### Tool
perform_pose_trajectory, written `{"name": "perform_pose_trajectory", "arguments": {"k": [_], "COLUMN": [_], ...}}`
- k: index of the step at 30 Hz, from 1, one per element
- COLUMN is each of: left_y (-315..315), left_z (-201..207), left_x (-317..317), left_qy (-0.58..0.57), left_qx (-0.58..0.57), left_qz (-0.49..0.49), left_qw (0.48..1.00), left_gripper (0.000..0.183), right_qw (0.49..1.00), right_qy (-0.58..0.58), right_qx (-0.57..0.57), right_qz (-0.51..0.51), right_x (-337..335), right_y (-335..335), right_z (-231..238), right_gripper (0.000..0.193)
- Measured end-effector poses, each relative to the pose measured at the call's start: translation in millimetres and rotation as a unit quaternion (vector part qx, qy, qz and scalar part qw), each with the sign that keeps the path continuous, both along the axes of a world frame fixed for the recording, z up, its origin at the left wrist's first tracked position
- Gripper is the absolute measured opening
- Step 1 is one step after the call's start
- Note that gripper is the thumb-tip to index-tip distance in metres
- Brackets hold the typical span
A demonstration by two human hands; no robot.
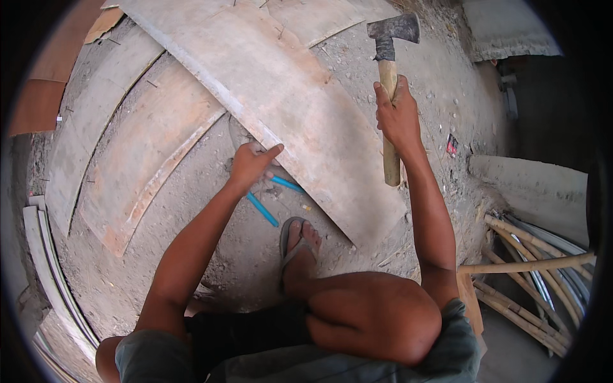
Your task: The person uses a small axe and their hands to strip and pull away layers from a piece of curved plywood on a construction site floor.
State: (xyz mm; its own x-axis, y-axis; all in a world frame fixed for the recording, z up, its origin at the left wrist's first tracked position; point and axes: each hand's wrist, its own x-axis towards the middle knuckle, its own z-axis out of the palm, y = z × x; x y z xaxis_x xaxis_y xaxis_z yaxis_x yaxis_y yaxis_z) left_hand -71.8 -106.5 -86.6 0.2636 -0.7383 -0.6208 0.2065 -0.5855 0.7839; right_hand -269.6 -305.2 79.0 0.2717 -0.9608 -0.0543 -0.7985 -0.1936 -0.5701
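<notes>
A long, worn board (287, 83) slants across the ground before me, its surface dusty and stained. My left hand (250, 167) grips its near left edge, thumb on top and fingers curled under, mostly hidden. Two blue handles (262, 209) of a hand tool show just below that hand; its head is hidden, and I cannot tell whether the hand touches it. Raised over the board's right side, my right hand (399, 118) is closed around the wooden handle of a hatchet (387, 156). The hatchet's dark metal head points away from me, its handle wrapped just below it.
More boards (153, 140) lie at the left, some with nails sticking up. Bamboo poles (536, 263) and pipes are piled at the lower right beside a concrete slab (533, 182). My sandalled foot (299, 246) rests near the board's lower edge on dusty, rubble-strewn ground.
</notes>
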Motion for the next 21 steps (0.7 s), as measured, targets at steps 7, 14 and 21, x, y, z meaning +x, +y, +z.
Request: {"name": "perform_pose_trajectory", "arguments": {"k": [7,14,21], "left_y": [-2.4,-7.4,-0.6], "left_z": [-0.4,11.4,5.2], "left_x": [0.9,-4.9,2.7], "left_qy": [0.016,-0.005,0.012], "left_qx": [-0.026,0.011,0.015], "left_qz": [-0.006,-0.039,-0.014], "left_qw": [1.000,0.999,1.000], "left_gripper": [0.046,0.048,0.049], "right_qw": [0.992,0.995,0.997], "right_qy": [0.099,0.054,0.044], "right_qx": [0.050,-0.074,0.042], "right_qz": [0.052,0.041,0.038], "right_x": [-14.5,-13.5,-3.3], "right_y": [10.3,24.3,17.4], "right_z": [-36.7,-20.6,3.6], "right_gripper": [0.044,0.037,0.042]}}
